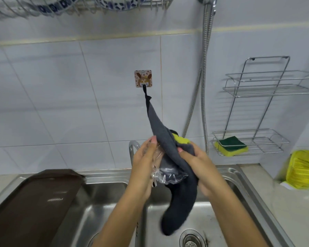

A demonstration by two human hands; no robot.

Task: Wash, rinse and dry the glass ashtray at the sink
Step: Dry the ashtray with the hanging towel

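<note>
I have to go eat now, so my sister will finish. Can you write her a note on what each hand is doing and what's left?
Left hand: holds the glass ashtray by its edge, above the sink.
Right hand: presses the dark grey towel against the ashtray. The towel's top end hangs from the wall hook.
Sponge: on the lower wire shelf, at the right.
Done, it seems: washing and rinsing; no running water shows.
Left: finish wiping the ashtray dry, let the towel go, put the ashtray down.
</note>
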